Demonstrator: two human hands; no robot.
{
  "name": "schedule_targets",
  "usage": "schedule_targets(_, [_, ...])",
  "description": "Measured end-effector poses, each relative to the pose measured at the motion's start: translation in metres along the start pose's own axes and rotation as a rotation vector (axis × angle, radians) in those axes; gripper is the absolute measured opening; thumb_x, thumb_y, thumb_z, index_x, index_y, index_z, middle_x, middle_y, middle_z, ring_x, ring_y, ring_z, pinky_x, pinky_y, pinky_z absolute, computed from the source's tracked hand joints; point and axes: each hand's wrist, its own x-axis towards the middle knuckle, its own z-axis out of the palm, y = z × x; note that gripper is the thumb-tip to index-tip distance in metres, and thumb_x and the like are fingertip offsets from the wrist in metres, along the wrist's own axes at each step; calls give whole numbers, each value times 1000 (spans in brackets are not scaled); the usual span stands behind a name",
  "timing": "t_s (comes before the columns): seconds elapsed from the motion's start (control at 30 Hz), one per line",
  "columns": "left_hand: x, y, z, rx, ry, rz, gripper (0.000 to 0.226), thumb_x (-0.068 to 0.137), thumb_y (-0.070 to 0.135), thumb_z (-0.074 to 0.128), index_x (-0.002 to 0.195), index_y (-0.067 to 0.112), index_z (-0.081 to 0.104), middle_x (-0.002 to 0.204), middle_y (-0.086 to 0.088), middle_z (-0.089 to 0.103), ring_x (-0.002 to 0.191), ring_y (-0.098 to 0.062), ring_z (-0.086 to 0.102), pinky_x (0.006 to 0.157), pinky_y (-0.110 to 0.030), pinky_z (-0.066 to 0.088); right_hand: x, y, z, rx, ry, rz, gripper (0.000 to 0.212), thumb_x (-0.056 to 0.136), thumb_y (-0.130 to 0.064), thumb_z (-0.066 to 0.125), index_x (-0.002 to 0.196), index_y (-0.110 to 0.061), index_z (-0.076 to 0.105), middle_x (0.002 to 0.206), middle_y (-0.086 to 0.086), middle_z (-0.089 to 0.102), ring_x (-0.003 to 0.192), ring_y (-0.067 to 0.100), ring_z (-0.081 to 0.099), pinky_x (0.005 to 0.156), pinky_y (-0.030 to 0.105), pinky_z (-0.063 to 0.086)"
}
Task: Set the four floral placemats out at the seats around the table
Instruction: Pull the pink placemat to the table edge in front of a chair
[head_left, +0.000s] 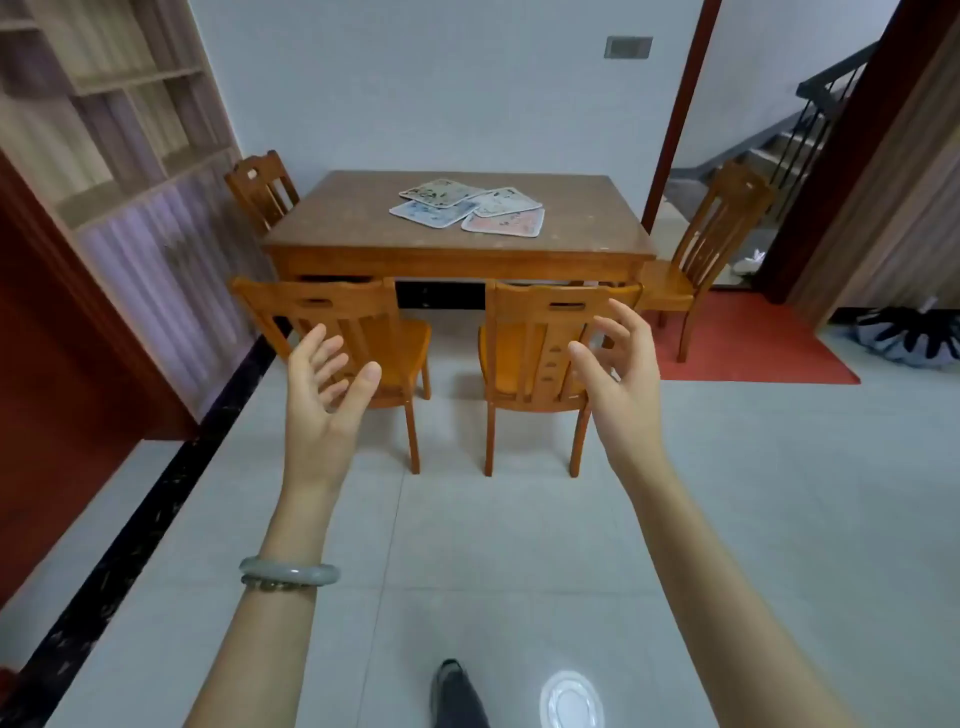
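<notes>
Four mats lie in a loose, overlapping heap on the table, right of its middle and toward the far edge, none of them set at a seat. Each is a rounded rectangle with a pale border and a small printed pattern too blurred for us to read. The cream mat, marked in green and dark tones, sits farthest back. The blue mat lies at its near left, the white mat to the right, and the pink mat closest to us, meeting the white one. We stand well back from the table on pale floor tiles, both hands raised and holding nothing. Our left hand shows its palm with fingers spread and loosely bent, and our right hand is likewise relaxed, fingers gently curved. A bangle circles the left wrist. The near-left chair and near-right chair face the table, backs toward us. The far-left chair and right chair stand at its ends.
</notes>
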Motion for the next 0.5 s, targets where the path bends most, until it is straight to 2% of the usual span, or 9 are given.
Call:
schedule_targets(0.1, [70,-18,17,9,-23,-23,69,81,41,63,141,27,35,139,3,47,126,-10,48,99,-25,43,59,14,34,-26,40,30,52,90,-26,62,137,-31,40,128,-7,54,98,-7,59,77,20,56])
schedule_targets(0.17, [120,-31,30,14,-37,-26,67,81,43,64,141,29,35,139,3,47,126,-10,48,102,-28,43,102,25,59,-20,52,46,53,89,-27,63,137,-31,41,128,-7,55,101,2,61,86,32,57])
schedule_targets(0.3, [196,-52,52,29,-36,-1,69,81,46,63,142,28,35,139,4,48,125,-9,49,102,-28,43,171,47,93,-26,66,54,54,88,-31,64,136,-33,41,129,-8,54,109,8,60,91,43,54])
schedule_targets(0.4, [241,-71,67,35,-40,11,70,81,46,63,142,26,35,138,4,48,125,-8,49,101,-26,43,216,67,114,-29,68,54,53,88,-33,64,135,-36,40,129,-10,54,114,12,57,92,45,53])
schedule_targets(0.5, [286,-93,82,39,-35,10,69,81,46,62,142,27,35,138,5,48,126,-8,49,101,-27,43,259,86,136,-33,65,46,53,88,-35,63,135,-38,40,128,-13,53,105,4,60,90,40,55])
